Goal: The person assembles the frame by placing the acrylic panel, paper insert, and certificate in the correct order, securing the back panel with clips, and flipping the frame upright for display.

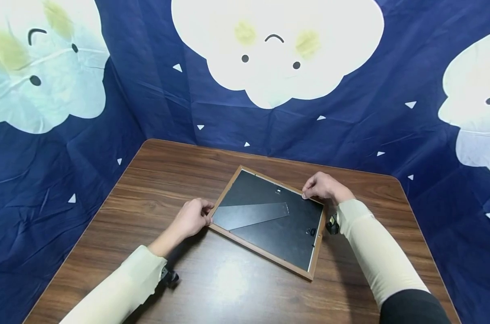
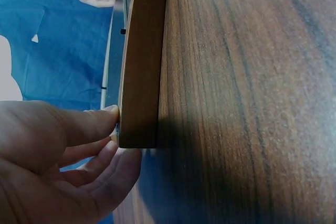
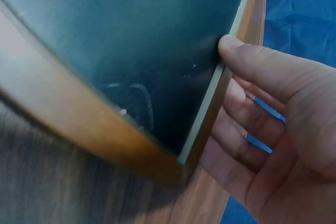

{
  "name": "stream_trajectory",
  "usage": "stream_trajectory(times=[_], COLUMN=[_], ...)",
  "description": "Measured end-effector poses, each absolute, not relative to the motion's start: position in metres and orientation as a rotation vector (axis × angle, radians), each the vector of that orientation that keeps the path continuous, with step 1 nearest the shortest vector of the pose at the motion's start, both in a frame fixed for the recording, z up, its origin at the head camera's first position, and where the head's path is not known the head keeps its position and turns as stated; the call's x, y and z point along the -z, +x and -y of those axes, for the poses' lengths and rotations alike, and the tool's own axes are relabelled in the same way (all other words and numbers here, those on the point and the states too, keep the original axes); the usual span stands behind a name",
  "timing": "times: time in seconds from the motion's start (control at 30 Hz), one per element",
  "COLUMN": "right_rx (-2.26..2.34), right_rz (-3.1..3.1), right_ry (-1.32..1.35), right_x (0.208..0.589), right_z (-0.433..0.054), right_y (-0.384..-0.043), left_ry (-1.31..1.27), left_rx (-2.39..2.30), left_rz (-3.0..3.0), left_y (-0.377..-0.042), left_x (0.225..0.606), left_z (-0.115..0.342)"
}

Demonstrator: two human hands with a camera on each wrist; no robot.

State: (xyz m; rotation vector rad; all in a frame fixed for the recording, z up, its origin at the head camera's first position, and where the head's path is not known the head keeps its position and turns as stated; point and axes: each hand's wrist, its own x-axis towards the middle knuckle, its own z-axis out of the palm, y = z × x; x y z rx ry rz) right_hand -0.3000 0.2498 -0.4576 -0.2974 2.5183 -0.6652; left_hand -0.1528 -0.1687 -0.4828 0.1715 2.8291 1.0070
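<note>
Blue cloth (image 1: 156,108) printed with white clouds (image 1: 273,49) hung behind and to the sides of a brown wooden table (image 1: 160,175). On it, between the two hands, was a picture frame (image 1: 261,252), back side up; whether all of it touched the wood could not be told.

The left hand (image 1: 192,218) pinched the corner nearest it, thumb on the back and fingers round the outside. Across from it, the right hand (image 1: 326,186) pinched the far edge near another corner, its thumb over the rim beside the board and its fingers bent behind the side.

The step in hand looked like steadying or placing the frame by its edges. Any next move from this hold seemed to call for both hands acting together, with even pressure, so that neither corner dipped or twisted.

Inside the rim sat a black backing board (image 1: 269,236). Its stand (image 1: 253,215) lay along the board, broad end by the left hand and narrow end toward the right. One hanger (image 1: 279,190) was just left of the right hand, another (image 1: 311,231) nearer the person. What lay under the board was hidden.
</note>
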Motion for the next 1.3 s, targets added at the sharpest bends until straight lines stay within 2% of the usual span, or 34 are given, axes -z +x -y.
stream_trajectory(times=[0.53, 1.07, 1.3], right_rx=[0.417, 0.776, 0.677], right_rz=[-2.505, -2.3, -2.456], right_ry=[-0.383, -0.321, -0.462], right_x=[0.44, 0.45, 0.456], right_z=[-0.234, -0.223, -0.199], right_y=[-0.311, -0.313, -0.317], left_ry=[0.202, 0.187, 0.196], left_rx=[-1.033, -1.199, -1.186], left_rz=[-2.822, -2.704, -2.689], left_y=[-0.156, -0.153, -0.152], left_x=[0.476, 0.487, 0.485], left_z=[0.171, 0.178, 0.18])
